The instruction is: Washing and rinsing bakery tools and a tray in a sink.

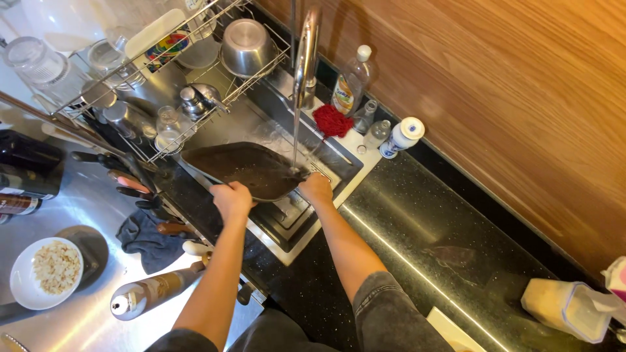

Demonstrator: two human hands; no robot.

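Note:
A dark, flat rectangular tray (244,168) is tilted over the steel sink (287,225). Water streams from the tall faucet (306,55) onto the tray's right part. My left hand (233,199) grips the tray's near edge. At the tray's right corner my right hand (317,189) holds on, right where the water lands. Both forearms reach forward from the bottom of the head view.
A dish rack (189,72) with a metal bowl, glasses and plates stands behind the sink. A soap bottle (350,81), red scrubber (332,120) and white bottle (400,137) line the wall. A knife block (140,189), grey cloth (147,238), white bowl (45,272) and plastic container (566,306) lie around.

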